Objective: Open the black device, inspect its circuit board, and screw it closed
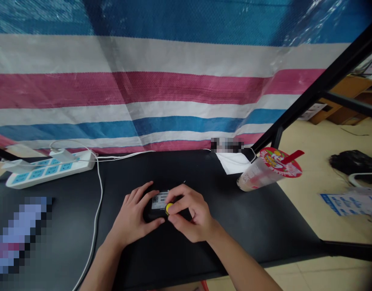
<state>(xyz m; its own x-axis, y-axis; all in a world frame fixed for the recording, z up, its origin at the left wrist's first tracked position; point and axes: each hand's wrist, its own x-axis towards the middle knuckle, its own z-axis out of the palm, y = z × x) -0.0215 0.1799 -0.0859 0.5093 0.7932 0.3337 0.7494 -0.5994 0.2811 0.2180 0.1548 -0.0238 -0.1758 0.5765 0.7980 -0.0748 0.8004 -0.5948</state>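
Where your hands meet: a black case (159, 199) with a barcode label, its long axis seemingly running across you.
Left hand (133, 214): clasped around your case's left end.
Right hand (188, 212): closed on the yellow knob (169, 208), nearer that end.
Surface: black tabletop (252, 226), power strip (49, 169) to your left, plastic cup (264, 171) lying to your right.
Room: striped tarp (186, 89) ahead.

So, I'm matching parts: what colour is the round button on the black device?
Yellow: the button shows best in the head view.
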